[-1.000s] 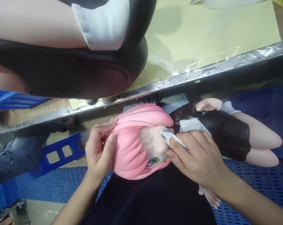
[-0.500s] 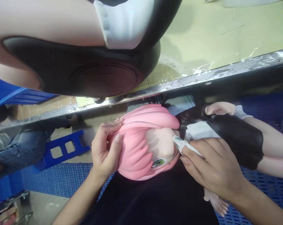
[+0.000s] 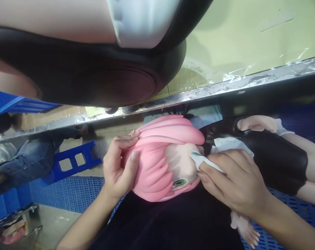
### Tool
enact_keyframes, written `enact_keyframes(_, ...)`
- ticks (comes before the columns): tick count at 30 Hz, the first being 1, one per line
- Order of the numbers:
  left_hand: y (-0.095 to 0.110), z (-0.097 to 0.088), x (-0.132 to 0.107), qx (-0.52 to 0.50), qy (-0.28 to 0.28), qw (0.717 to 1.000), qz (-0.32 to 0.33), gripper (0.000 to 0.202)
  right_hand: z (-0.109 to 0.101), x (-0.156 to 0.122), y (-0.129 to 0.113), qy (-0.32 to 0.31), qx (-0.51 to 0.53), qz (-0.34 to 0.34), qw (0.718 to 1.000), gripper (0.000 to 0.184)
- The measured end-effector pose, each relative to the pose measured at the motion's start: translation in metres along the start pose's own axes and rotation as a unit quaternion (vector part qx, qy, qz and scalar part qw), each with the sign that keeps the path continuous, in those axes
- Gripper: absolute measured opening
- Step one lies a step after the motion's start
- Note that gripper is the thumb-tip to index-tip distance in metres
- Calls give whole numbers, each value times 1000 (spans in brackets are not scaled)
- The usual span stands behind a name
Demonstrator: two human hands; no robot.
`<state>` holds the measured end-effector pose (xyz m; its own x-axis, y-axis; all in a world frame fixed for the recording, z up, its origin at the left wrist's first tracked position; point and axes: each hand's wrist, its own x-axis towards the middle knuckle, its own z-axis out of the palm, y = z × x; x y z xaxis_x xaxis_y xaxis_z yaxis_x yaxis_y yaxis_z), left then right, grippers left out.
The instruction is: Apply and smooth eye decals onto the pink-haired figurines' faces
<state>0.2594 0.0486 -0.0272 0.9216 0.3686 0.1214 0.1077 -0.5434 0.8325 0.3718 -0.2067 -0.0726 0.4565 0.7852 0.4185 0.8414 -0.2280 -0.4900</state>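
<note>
At the near edge of a yellow-topped bench (image 3: 241, 41), facing a large black-and-pale figure (image 3: 81, 69) over its left part. Just below that edge, holding a pink-haired figure (image 3: 272, 159) crosswise over dark clothing (image 3: 168, 222). Clasping the pink hair (image 3: 149, 170) with the left hand (image 3: 121, 166) and, apart from it, pinching a white cloth (image 3: 206, 161) to the face (image 3: 179, 161) with the right hand (image 3: 238, 184).

right hand (image 3: 238, 182) holds white cloth (image 3: 204, 161) against the figure's face (image 3: 179, 160).

Both forearms (image 3: 88, 211) reach inward, the left hand (image 3: 119, 167) curved and gripping, the right hand (image 3: 235, 182) pinching.
</note>
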Motion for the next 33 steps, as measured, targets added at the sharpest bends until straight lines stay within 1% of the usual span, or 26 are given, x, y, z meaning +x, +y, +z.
enact_keyframes(4, -1, 1, 0, -13, 0, 1000, -1, 19, 6, 3, 3, 9, -2, -2, 1000, 5)
enact_keyframes(8, -2, 1, 0, -14, -1, 1000, -4, 19, 1, -4, 7, -5, 5, -3, 1000, 4)
enact_keyframes(12, 0, 1, 0, -2, -2, 1000, -1, 18, 3, 1, 6, 12, 21, 2, 1000, 3)
enact_keyframes(15, 0, 1, -1, 3, 2, 1000, -2, 18, 6, 4, 6, 19, 14, -5, 1000, 6)
enact_keyframes(18, 0, 1, -1, -2, 3, 1000, -7, 17, 3, -4, 10, 9, -2, -12, 1000, 3)
enact_keyframes(21, -1, 0, -1, -12, 5, 1000, -9, 18, -4, -15, 15, 0, -5, 4, 1000, 2)
enact_keyframes(23, 0, 0, -1, -12, 6, 1000, -8, 18, -7, -19, 17, 13, 5, 17, 1000, 5)
enact_keyframes(27, 1, 1, -1, -7, 8, 1000, 1, 19, -6, -15, 19, 42, 10, 13, 999, 5)
enact_keyframes(30, 1, 1, 0, -5, 6, 1000, -4, 19, -3, -12, 19, 38, 24, 0, 999, 5)
enact_keyframes(33, 1, 1, 0, -8, 7, 1000, 0, 18, 0, -11, 17, 22, 58, -5, 998, 5)
